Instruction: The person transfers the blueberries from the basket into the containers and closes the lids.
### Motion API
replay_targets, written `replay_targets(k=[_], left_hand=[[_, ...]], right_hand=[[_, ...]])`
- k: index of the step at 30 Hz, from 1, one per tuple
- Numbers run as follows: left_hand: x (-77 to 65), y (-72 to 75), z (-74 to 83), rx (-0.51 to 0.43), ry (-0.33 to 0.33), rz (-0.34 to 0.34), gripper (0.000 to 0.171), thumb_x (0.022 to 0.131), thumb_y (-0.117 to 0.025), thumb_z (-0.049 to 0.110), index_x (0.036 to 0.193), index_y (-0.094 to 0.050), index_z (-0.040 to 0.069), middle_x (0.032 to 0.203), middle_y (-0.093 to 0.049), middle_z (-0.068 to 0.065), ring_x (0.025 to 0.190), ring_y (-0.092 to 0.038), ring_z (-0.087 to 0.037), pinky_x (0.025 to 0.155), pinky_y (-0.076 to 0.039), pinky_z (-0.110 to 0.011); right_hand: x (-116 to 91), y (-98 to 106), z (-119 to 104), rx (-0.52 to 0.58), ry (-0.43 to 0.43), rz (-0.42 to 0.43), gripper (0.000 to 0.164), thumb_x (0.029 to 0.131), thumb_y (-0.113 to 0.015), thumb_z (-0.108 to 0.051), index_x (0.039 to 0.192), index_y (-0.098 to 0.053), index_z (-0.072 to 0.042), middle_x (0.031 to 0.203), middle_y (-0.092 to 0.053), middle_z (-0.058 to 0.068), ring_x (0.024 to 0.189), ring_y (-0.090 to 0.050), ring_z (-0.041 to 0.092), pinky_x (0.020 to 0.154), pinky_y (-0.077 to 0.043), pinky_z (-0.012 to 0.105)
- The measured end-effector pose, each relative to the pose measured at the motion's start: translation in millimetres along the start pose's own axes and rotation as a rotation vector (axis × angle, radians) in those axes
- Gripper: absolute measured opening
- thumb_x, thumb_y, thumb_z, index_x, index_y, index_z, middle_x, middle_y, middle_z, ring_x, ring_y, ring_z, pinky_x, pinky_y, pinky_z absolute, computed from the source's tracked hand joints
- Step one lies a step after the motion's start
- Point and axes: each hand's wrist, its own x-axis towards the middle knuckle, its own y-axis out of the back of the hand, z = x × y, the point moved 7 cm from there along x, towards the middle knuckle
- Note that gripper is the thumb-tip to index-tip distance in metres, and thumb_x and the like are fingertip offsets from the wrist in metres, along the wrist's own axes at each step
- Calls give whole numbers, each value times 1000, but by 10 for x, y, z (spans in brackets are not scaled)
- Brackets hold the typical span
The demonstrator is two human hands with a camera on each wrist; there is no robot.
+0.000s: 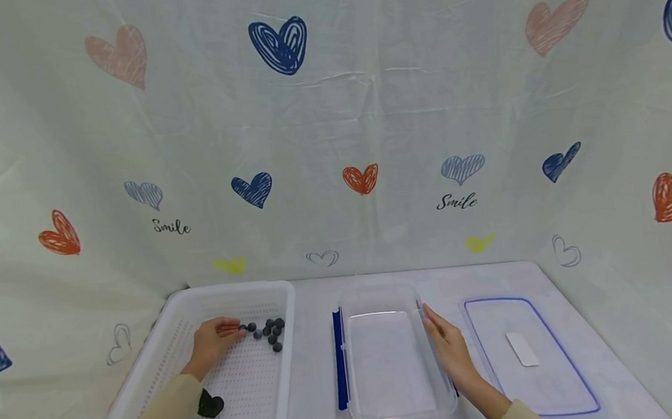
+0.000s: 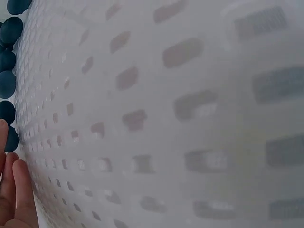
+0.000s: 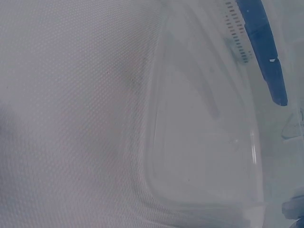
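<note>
Inside the white basket [image 1: 295, 350], my left hand [image 1: 211, 345] pinches a blueberry [image 1: 242, 328] between thumb and fingertips. A small cluster of dark blueberries [image 1: 277, 331] lies just right of it on the basket floor. The left wrist view shows the fingertips [image 2: 23, 178] right at the lowest blueberry [image 2: 11, 138] of the row. My right hand [image 1: 451, 346] rests with fairly straight fingers along the right side of a clear, lidless plastic container [image 1: 403, 411]. No blueberries show in the container. The right wrist view has the container's clear wall [image 3: 204, 137], but the hand is out of it.
A blue locking flap [image 1: 339, 359] hangs out from the container's left side. Right of the container lies its clear lid [image 1: 554, 384] with a blue seal, bearing a white label [image 1: 521, 349]. Behind the white table rises a curtain [image 1: 326, 115] printed with hearts.
</note>
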Motion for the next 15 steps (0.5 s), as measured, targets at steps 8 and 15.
replay_targets(k=[8, 15], left_hand=[[5, -10, 38, 37, -29, 5, 25, 76, -74, 5, 97, -66, -5, 90, -67, -16, 83, -64, -28, 75, -52, -38], [39, 6, 2, 56, -23, 3, 25, 76, -75, 10, 97, -67, -2, 89, -67, -12, 82, -64, -25, 76, -52, -40]], right_hand=[[8, -7, 6, -1, -1, -10, 44, 97, -47, -25, 134, -45, -2, 136, -43, 14, 127, -37, 28, 99, -33, 40], [8, 2, 19, -5, -2, -4, 43, 97, -48, -24, 134, -45, -3, 136, -44, 14, 126, -38, 28, 99, -34, 40]])
